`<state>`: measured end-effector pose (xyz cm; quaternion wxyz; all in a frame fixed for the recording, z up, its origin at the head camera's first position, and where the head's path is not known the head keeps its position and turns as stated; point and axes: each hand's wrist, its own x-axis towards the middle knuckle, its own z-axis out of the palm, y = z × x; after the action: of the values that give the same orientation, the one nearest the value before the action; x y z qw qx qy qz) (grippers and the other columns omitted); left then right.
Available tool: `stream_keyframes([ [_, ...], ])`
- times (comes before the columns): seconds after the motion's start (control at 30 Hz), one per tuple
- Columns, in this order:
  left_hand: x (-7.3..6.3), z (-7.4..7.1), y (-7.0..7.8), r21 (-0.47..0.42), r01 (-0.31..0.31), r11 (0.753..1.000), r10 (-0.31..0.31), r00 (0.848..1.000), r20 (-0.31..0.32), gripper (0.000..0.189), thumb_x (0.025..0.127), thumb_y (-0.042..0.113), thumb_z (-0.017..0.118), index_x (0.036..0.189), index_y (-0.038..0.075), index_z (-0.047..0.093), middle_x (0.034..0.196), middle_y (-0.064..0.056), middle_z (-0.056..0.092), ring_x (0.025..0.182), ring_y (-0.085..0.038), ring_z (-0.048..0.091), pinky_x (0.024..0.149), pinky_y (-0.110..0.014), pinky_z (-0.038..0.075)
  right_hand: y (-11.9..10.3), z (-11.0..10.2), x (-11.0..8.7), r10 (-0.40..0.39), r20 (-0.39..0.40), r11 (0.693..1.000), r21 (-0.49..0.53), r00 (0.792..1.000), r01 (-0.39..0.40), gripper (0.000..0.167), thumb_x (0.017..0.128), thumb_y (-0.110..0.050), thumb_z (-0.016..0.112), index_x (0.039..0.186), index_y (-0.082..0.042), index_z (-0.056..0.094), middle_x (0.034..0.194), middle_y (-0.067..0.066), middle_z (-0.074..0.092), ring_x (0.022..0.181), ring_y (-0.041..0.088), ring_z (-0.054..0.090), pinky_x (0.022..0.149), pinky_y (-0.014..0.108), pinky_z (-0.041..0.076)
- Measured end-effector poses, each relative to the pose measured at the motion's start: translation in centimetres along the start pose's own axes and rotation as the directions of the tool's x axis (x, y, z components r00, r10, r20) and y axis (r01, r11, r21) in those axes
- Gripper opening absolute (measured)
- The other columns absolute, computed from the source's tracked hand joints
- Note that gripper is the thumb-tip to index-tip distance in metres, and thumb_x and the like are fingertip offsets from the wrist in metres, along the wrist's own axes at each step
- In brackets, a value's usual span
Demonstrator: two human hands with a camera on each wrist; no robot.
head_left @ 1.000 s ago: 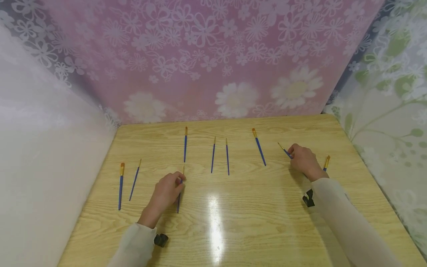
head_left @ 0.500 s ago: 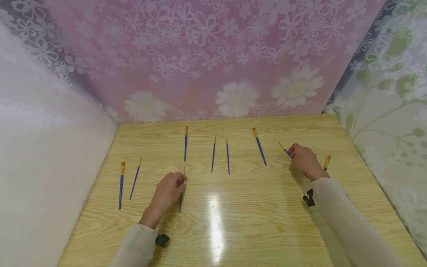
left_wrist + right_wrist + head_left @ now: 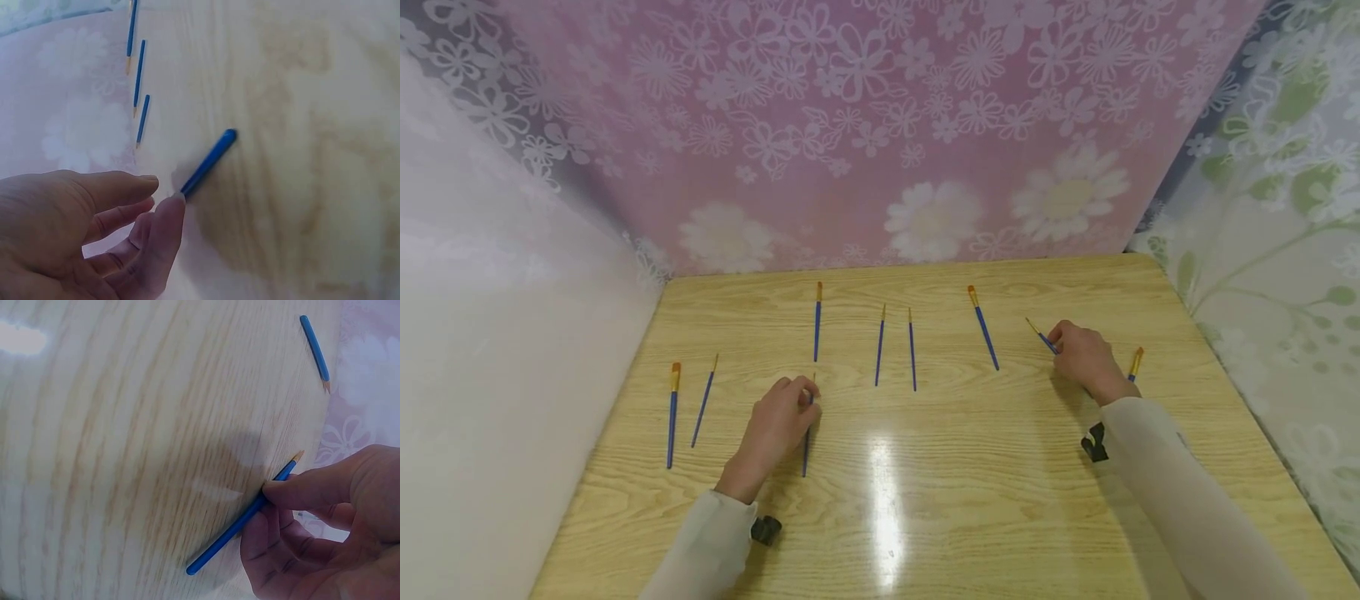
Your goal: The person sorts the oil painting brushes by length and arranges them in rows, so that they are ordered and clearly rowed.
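My left hand (image 3: pixel 782 417) hovers over a thin blue paintbrush (image 3: pixel 807 454) lying left of the table's middle. In the left wrist view a gap shows between the thumb and fingertips, with the blue handle (image 3: pixel 212 159) beyond them, partly hidden by a fingertip. My right hand (image 3: pixel 1084 358) pinches another thin blue paintbrush (image 3: pixel 1047 342) between thumb and fingers at the right side. Its gold-coloured ferrule and bristle end point toward the back left, and in the right wrist view the handle (image 3: pixel 225 539) slants low over the table.
Several other paintbrushes lie apart: two at the left, including a wide one (image 3: pixel 672 417), and others along the back, including a flat one (image 3: pixel 982 329). One more brush (image 3: pixel 1136 364) is partly hidden behind the right wrist. Patterned walls border the wooden table (image 3: pixel 970 483).
The left hand has loosened from its brush and risen slightly, after nudging it a little to the right. The right hand has stayed in place with its brush.
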<state>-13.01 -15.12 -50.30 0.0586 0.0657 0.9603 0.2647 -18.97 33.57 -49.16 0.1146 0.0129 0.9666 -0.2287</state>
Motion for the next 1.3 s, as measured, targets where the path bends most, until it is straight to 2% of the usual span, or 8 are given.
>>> stream_keyframes([
  [0.13, 0.6, -0.2, 0.5, 0.014, -0.021, 1.0, 0.021, 1.0, -0.013, 0.02, 0.105, 0.016, 0.069, 0.123, 0.009, 0.074, 0.109, -0.01, 0.071, 0.088, -0.023, 0.065, 0.085, -0.05, 0.056, -0.1, -0.1, 0.0, 0.0, 0.006, 1.0, -0.001, 1.0, 0.0, 0.035, 0.097, 0.003, 0.052, 0.132, 0.011, 0.057, 0.126, 0.037, 0.066, 0.114, 0.055, 0.063, 0.102, 0.072, 0.046],
  [0.27, 1.4, -0.3, 1.7, 0.014, -0.047, 0.999, 0.047, 0.999, -0.019, 0.02, 0.104, 0.015, 0.067, 0.121, 0.007, 0.074, 0.108, -0.011, 0.072, 0.089, -0.026, 0.068, 0.083, -0.05, 0.058, -0.2, -0.3, -0.1, -0.002, 0.01, 1.0, -0.002, 1.0, 0.002, 0.036, 0.097, 0.004, 0.053, 0.132, 0.012, 0.057, 0.126, 0.037, 0.066, 0.114, 0.055, 0.063, 0.102, 0.072, 0.046],
  [0.5, 4.0, 0.5, 4.0, 0.011, -0.077, 0.997, 0.077, 0.997, 0.029, 0.022, 0.107, 0.016, 0.067, 0.126, 0.007, 0.073, 0.109, -0.009, 0.073, 0.096, -0.026, 0.069, 0.087, -0.048, 0.058, -0.2, -0.3, -0.2, -0.002, 0.004, 1.0, -0.01, 1.0, 0.002, 0.035, 0.095, 0.004, 0.055, 0.129, 0.011, 0.057, 0.123, 0.036, 0.067, 0.113, 0.055, 0.063, 0.102, 0.074, 0.044],
  [0.8, 8.1, 1.9, 5.6, -0.057, -0.072, 0.996, 0.076, 0.994, 0.074, 0.027, 0.108, 0.017, 0.067, 0.133, 0.006, 0.07, 0.114, -0.01, 0.074, 0.098, -0.026, 0.068, 0.085, -0.043, 0.059, 0.0, -0.1, 0.2, -0.009, 0.0, 1.0, -0.013, 1.0, 0.009, 0.035, 0.095, 0.004, 0.052, 0.128, 0.01, 0.058, 0.123, 0.036, 0.067, 0.113, 0.055, 0.064, 0.101, 0.073, 0.045],
  [0.93, 9.6, 2.7, 6.2, -0.053, -0.058, 0.997, 0.063, 0.994, 0.086, 0.033, 0.109, 0.019, 0.068, 0.14, 0.006, 0.067, 0.112, -0.008, 0.073, 0.096, -0.023, 0.067, 0.086, -0.041, 0.057, 0.0, -0.1, 0.3, -0.017, -0.003, 1.0, -0.016, 1.0, 0.017, 0.035, 0.094, 0.004, 0.052, 0.128, 0.01, 0.058, 0.122, 0.036, 0.068, 0.113, 0.055, 0.064, 0.101, 0.074, 0.045],
  [1.1, 10.9, 3.6, 7.0, -0.005, -0.043, 0.999, 0.044, 0.996, 0.081, 0.041, 0.109, 0.022, 0.069, 0.146, 0.007, 0.062, 0.109, -0.007, 0.069, 0.089, -0.022, 0.062, 0.087, -0.042, 0.055, -0.1, -0.1, 0.2, -0.022, -0.005, 1.0, -0.012, 1.0, 0.022, 0.033, 0.096, 0.003, 0.054, 0.128, 0.009, 0.059, 0.123, 0.036, 0.069, 0.112, 0.054, 0.065, 0.098, 0.07, 0.049],
  [1.3, 11.7, 4.0, 7.7, 0.028, -0.051, 0.998, 0.049, 0.997, 0.058, 0.039, 0.11, 0.021, 0.065, 0.146, 0.006, 0.061, 0.121, -0.01, 0.068, 0.092, -0.024, 0.061, 0.092, -0.046, 0.057, 0.0, -0.1, 0.1, -0.025, -0.013, 1.0, -0.017, 1.0, 0.025, 0.032, 0.096, 0.003, 0.054, 0.127, 0.01, 0.06, 0.123, 0.036, 0.07, 0.112, 0.055, 0.066, 0.098, 0.07, 0.049],
])
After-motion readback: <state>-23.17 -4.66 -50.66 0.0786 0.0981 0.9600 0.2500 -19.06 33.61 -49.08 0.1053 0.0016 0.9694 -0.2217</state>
